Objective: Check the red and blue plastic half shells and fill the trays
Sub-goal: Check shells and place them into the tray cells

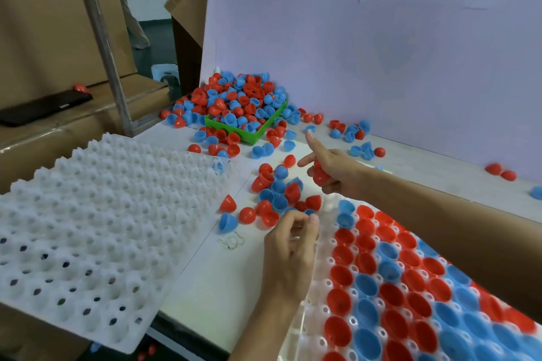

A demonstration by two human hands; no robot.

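Several red shells [319, 174] gripped in right hand [334, 170].

Red and blue shells [277, 189] lie loose beside an empty white tray [88, 223] and a part-filled tray [331, 249].
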